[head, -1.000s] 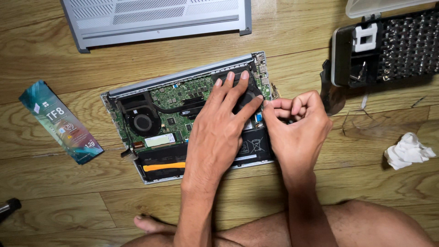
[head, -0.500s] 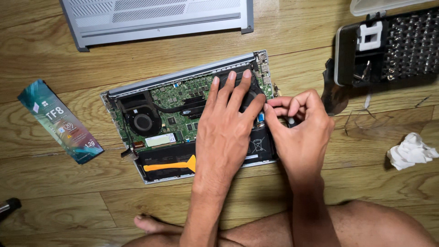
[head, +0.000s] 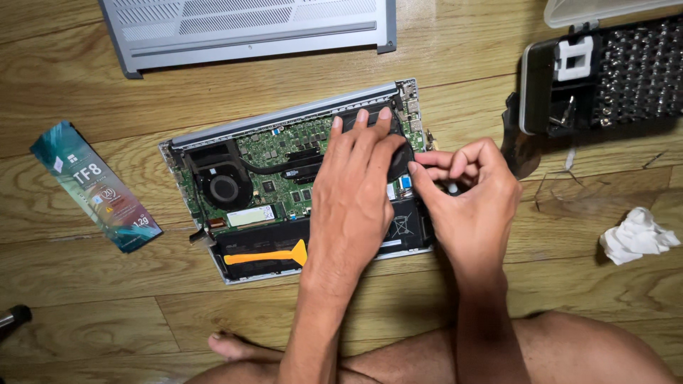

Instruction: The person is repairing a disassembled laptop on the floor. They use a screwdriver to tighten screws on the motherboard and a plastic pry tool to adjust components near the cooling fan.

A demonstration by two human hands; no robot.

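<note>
place: likely a home | floor: wood-plank floor (head: 441, 67), person sitting barefoot on it | work: opened laptop (head: 284, 178) under the hands, bit case (head: 626, 71) beyond the right hand (head: 469, 203)

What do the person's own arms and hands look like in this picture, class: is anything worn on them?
Both are bare: the left hand and right hand wear no gloves, and no rings, watch or bands show. No sleeves cover the forearms up to the frame's edge. The fingernails are short and unpainted.
</note>
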